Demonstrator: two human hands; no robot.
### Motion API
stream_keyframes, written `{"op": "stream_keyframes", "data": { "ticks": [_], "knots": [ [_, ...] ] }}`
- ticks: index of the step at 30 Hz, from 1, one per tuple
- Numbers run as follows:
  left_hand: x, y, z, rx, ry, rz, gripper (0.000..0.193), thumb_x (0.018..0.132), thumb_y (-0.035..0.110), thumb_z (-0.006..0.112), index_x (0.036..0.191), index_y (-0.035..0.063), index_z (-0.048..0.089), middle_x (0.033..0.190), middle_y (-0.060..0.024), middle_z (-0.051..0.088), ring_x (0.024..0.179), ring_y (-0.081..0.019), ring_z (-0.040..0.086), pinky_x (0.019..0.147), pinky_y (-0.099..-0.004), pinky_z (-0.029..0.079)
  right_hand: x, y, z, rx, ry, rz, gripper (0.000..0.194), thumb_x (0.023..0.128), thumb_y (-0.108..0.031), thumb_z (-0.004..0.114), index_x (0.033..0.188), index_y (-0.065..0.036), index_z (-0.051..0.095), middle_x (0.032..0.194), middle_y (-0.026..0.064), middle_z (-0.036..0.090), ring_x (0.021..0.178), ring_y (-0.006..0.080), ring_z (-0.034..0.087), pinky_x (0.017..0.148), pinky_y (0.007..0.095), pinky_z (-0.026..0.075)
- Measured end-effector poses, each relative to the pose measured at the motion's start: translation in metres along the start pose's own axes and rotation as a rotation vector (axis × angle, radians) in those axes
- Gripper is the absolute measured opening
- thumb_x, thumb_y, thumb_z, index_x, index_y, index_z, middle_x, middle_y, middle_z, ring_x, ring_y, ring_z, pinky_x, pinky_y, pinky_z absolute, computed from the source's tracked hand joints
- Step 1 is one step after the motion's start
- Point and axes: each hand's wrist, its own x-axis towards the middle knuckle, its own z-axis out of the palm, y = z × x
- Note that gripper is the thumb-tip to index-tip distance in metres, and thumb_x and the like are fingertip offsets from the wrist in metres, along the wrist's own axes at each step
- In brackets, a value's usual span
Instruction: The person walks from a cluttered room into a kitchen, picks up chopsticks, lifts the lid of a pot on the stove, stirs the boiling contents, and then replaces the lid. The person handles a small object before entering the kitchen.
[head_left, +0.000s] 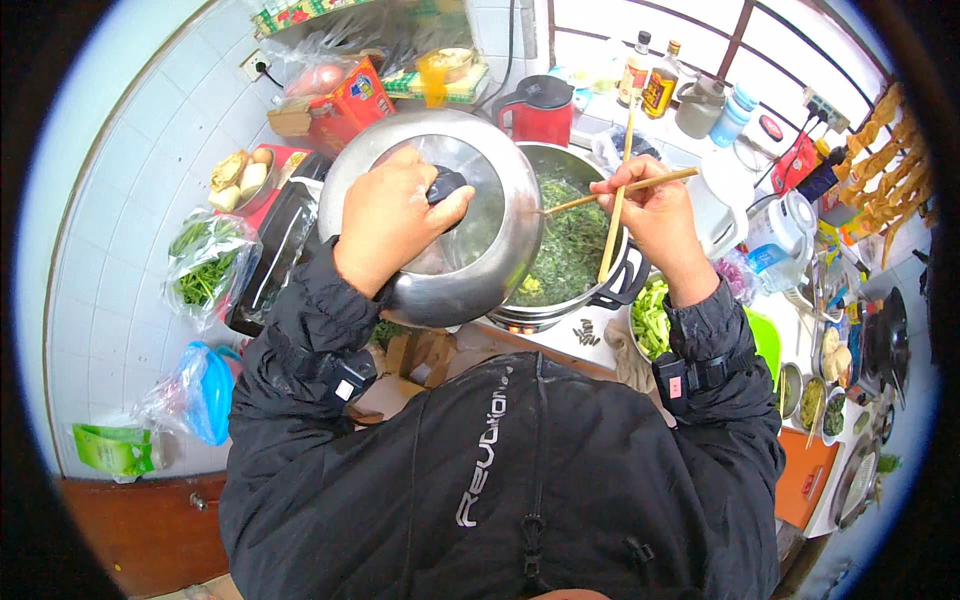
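My left hand (397, 210) grips the black knob of a domed steel pot lid with a glass centre (517, 247). The lid is held over the left side of a steel pot (559, 306), covering part of it. Chopped leafy greens (570, 232) lie in steaming liquid inside the pot. In my right hand (656, 214) is a pair of wooden chopsticks (616, 225), crossed over each other. One chopstick points down at the pot's right inner wall, the other toward the lid's edge. A bowl of cut green vegetables (649, 319) stands below my right wrist.
Behind the pot stands a red jug (553, 112). Two bottles (660, 81) and a grey kettle (700, 106) line the windowsill. A white pitcher (716, 195) is right of my right hand. Bagged greens (206, 259) hang at the left; small bowls (811, 403) crowd the right counter.
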Motion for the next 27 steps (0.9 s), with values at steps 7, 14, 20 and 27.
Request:
{"op": "stream_keyframes", "data": {
  "ticks": [7, 14, 20, 27],
  "knots": [
    [0.001, -0.006, 0.007, 0.129, -0.065, -0.015, 0.037, 0.075, 0.038, 0.070, 0.066, 0.0023, 0.064, 0.072, -0.0129, 0.056, 0.062, -0.0322, 0.058, 0.056, -0.0411, 0.046, -0.002, -0.011, -0.012, 0.160, -0.001, -0.086, 0.016, 0.082, 0.008, 0.062, 0.086, -0.004, 0.052, 0.085, 0.0040, 0.061, 0.095, 0.0207, 0.066, 0.081, 0.0276, 0.054],
    [0.009, -0.012, -0.004, 0.120, 0.025, 0.003, 0.040, 0.076, 0.038, 0.067, 0.066, -0.0002, 0.063, 0.073, -0.0161, 0.058, 0.066, -0.0353, 0.060, 0.058, -0.0441, 0.047, 0.002, -0.017, -0.025, 0.049, 0.102, -0.047, 0.016, 0.082, 0.005, 0.065, 0.089, -0.002, 0.052, 0.090, 0.0082, 0.064, 0.092, 0.0190, 0.066, 0.081, 0.0282, 0.053],
    [0.015, -0.020, -0.021, 0.006, 0.003, -0.046, 0.038, 0.077, 0.035, 0.068, 0.067, -0.0016, 0.062, 0.071, -0.0170, 0.057, 0.066, -0.0346, 0.058, 0.060, -0.0437, 0.046, -0.003, 0.000, -0.019, 0.114, 0.222, 0.069, 0.014, 0.084, -0.001, 0.065, 0.092, 0.000, 0.054, 0.088, 0.0122, 0.066, 0.086, 0.0182, 0.067, 0.075, 0.0262, 0.055],
    [0.005, -0.001, 0.008, 0.075, 0.050, 0.008, 0.037, 0.074, 0.035, 0.071, 0.065, 0.0018, 0.058, 0.070, -0.0130, 0.054, 0.063, -0.0329, 0.057, 0.056, -0.0418, 0.045, -0.008, 0.008, -0.009, 0.202, 0.413, 0.069, 0.017, 0.085, -0.003, 0.066, 0.092, -0.001, 0.051, 0.085, 0.0125, 0.064, 0.080, 0.0202, 0.068, 0.065, 0.0258, 0.056]
  ]
}}
